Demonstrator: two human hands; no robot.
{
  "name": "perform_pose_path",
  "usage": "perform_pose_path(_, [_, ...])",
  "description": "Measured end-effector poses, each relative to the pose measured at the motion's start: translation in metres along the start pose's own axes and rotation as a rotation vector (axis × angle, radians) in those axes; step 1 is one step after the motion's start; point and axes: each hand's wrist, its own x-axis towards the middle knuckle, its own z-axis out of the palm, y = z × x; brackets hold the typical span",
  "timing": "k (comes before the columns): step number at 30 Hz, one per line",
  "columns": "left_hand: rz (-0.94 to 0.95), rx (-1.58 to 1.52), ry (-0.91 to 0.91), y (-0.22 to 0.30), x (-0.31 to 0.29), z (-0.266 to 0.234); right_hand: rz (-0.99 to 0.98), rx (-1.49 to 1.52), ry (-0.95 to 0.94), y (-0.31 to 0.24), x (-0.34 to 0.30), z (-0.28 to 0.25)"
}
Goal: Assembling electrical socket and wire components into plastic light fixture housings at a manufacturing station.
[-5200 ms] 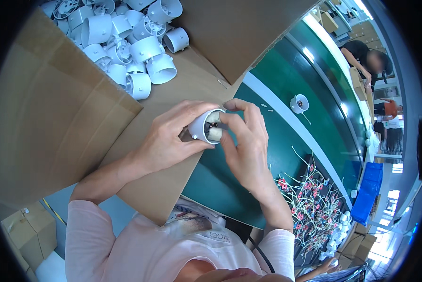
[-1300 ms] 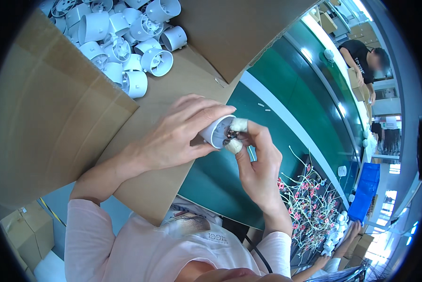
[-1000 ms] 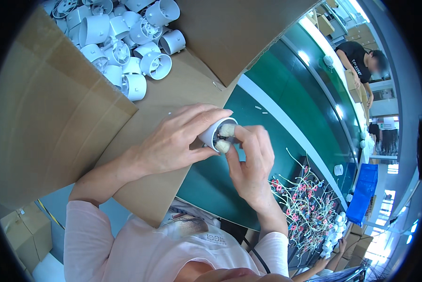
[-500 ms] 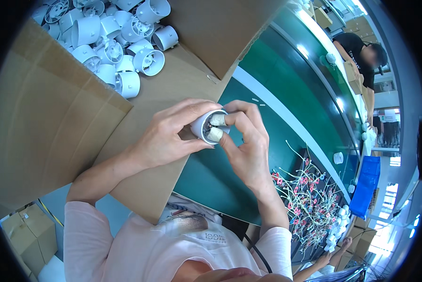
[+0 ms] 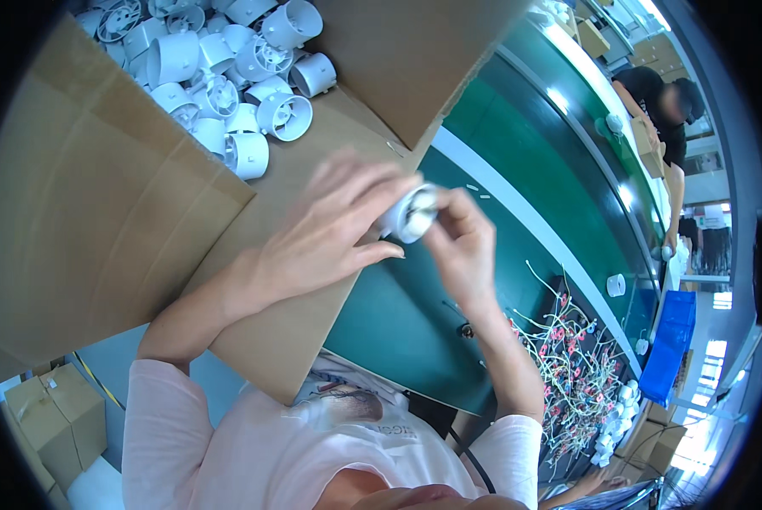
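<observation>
green matting covered the long work surface [image 5: 517,161], which ran from about six o'clock up toward one o'clock, with a pale stripe along its far side. at nine to twelve o'clock a big open cardboard box [image 5: 101,212] leaned over the surface edge, its bottom heaped with white plastic fan housings [image 5: 228,68], short round shells with spokes inside.

near the centre the left hand [image 5: 330,234] wrapped around one white housing [image 5: 411,212], fingers curled over its side and thumb beneath, the open end turned toward three o'clock. the right hand [image 5: 462,246] met it from that side, fingers bunched together at the mouth of the housing; whatever they pinched there was too blurred to tell. both hands were smeared by motion.

compared with half a second earlier, the housing had tipped a little and sat slightly higher and further toward the box flap, and the right hand had dropped from covering the rim to pressing at its lower edge. a second or so back a small pale piece had shown between the right fingers; now none could be made out, so it seemed, as a guess, that the piece had gone inside the shell and was being seated.

at four o'clock a tangle of thin wires with red connectors [image 5: 576,374] lay on the surface, with small white parts [image 5: 610,425] beside them. a single white housing [image 5: 616,285] stood apart at three o'clock. another person in a dark top [image 5: 661,102] worked at one o'clock.
</observation>
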Motion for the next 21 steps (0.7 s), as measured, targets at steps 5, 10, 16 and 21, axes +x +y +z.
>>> perform_pose_path(5, [-0.151,0.780,0.146,-0.025,0.014,-0.021,0.082,-0.488,0.319,0.058,0.067,-0.101])
perform_pose_path(10, [-0.307,0.949,-0.132,-0.056,0.017,-0.007,-0.064,-0.817,0.429,0.080,0.083,-0.137])
perform_pose_path(16, [-0.181,0.720,0.014,-0.054,0.014,0.000,0.047,-0.541,0.109,-0.015,-0.054,-0.099])
perform_pose_path(21, [-0.061,0.384,-0.014,-0.029,0.012,0.005,0.048,-0.818,-0.134,-0.022,-0.141,-0.080])
